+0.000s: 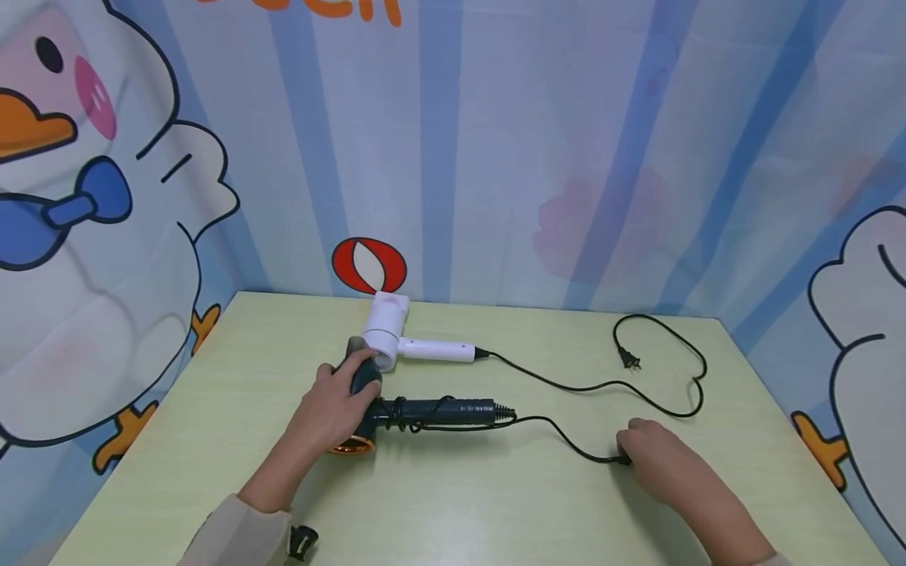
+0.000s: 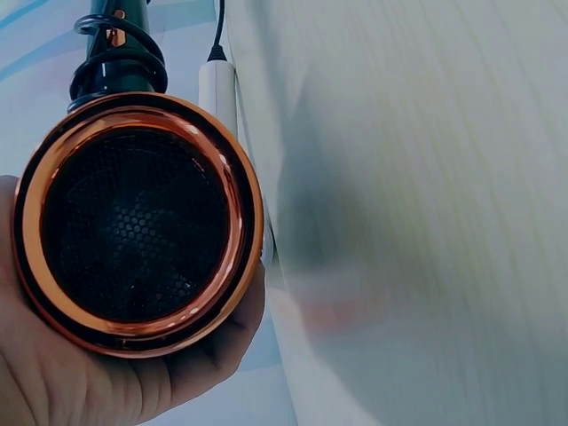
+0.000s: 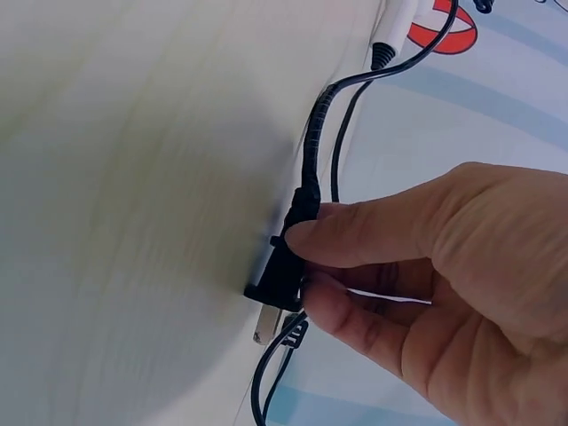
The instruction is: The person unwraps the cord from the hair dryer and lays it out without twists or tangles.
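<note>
A cartoon curtain (image 1: 495, 157) is hanging behind the pale surface (image 1: 495, 511). The left hand (image 1: 336, 405) is gripping the dark hair dryer (image 1: 456, 411) by its head; well to its right, the right hand (image 1: 661, 460) is pinching that dryer's plug (image 3: 286, 262). A white dryer (image 1: 435, 350) is lying just beyond the left hand. A hard tug on the dark cord (image 1: 566, 439) could be loosening its coils or knocking the dryers together. The left hand is masking whether they are touching; a sleeve (image 1: 244, 531) is partly hiding a black object (image 1: 303, 542).
</note>
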Motion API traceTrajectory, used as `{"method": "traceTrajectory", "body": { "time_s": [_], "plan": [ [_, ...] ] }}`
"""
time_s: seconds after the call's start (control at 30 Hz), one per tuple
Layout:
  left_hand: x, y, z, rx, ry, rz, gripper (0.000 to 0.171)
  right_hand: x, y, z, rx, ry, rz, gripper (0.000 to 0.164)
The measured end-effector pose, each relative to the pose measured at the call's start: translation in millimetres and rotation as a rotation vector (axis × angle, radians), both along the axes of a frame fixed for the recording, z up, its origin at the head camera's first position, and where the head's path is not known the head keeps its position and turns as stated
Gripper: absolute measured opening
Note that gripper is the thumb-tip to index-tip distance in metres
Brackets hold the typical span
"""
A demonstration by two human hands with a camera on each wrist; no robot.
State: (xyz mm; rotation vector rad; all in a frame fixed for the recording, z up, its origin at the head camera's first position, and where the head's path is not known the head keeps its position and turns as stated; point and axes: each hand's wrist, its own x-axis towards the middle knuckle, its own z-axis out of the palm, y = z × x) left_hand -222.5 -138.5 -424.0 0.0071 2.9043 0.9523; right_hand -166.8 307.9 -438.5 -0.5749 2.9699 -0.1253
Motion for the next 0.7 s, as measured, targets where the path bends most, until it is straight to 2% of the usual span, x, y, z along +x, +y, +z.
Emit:
{"method": "traceTrajectory", "body": {
  "time_s": [0.27, 0.4, 0.6, 0.7],
  "plan": [
    [-0.6, -1.5, 0.8, -0.005, 0.000, -0.004, 0.052, -0.2, -4.6, -0.6, 0.019, -0.014, 0.006, 0.020],
    [-1.2, -1.7, 0.4, -0.002, 0.000, -0.005, 0.052, 1.9, -9.0, -1.6, 0.017, 0.054, 0.006, 0.022],
    [-0.8, -1.2, 0.7, 0.005, -0.009, -0.006, 0.052, 4.0, -22.1, -2.6, -0.033, 0.151, -0.046, 0.064],
    [-0.5, -1.8, 1.0, 0.005, -0.013, -0.006, 0.052, 2.2, -31.1, -3.5, -0.050, 0.169, -0.061, 0.073]
  ]
}}
